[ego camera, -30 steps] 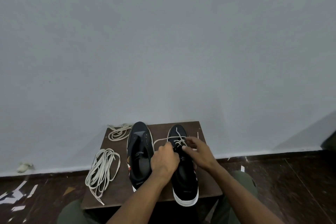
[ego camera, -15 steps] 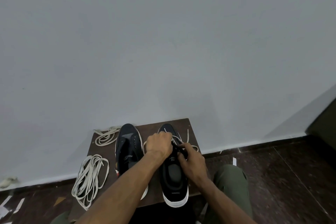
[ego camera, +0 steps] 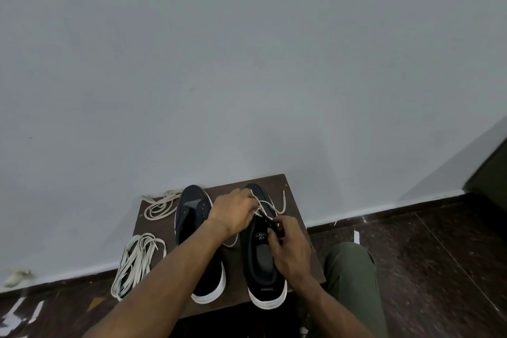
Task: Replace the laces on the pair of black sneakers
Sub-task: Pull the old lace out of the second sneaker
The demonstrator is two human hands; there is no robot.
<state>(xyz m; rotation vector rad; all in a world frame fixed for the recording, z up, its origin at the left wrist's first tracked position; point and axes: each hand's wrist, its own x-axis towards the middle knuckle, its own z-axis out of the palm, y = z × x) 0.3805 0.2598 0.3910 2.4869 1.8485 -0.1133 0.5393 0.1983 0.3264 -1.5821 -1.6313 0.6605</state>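
Black sneaker (ego camera: 262, 261), half-threaded cream lace (ego camera: 270, 204)

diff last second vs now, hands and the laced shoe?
The left hand went from the shoe's mid-lacing toward the toe of the right sneaker, its fingers on the cream lace. The right hand drew back from the upper lacing to pinch at the tongue edge. Unchanged: the left sneaker is unlaced, and the lace pile and smaller lace coil lie on the stool.
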